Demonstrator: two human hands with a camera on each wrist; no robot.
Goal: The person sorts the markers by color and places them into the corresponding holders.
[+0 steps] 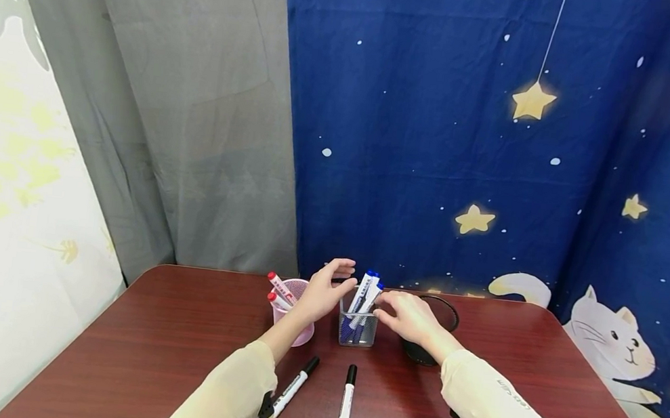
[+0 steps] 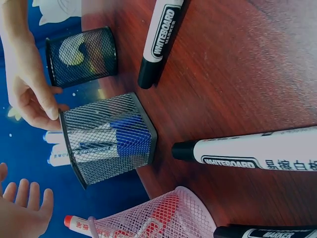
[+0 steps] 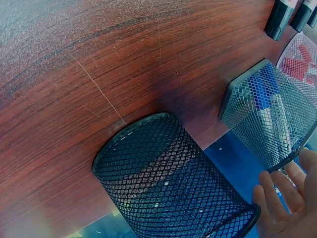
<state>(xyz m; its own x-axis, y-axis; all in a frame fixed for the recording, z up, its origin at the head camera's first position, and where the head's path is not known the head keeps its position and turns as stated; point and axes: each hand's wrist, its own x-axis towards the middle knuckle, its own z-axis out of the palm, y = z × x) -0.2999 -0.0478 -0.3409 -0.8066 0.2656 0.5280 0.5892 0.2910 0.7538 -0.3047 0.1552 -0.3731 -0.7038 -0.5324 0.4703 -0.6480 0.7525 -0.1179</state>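
Counter (image 1: 129, 358): runs beneath the grey cup (image 1: 365, 339), looking smooth; could offer little grip against a knock.
Left hand (image 1: 322, 296): spread wide, holding nothing, just left of the grey cup; could clip the rim if swung inward.
Right hand (image 1: 408, 314): loosely bent, holding nothing visible, seemingly touching the grey cup's right rim; could tip everything by snagging there.
Black cup (image 3: 158, 188): right of the grey cup; could topple under a lowered right hand.
Pink cup (image 2: 193, 210): left of the grey cup; could fall if brushed.
Black-capped markers (image 1: 346, 408): lying in front of the grey cup; could roll if bumped.
Blue-capped markers (image 1: 361, 293): leaning inside the grey cup, poking above; could spill if caught.
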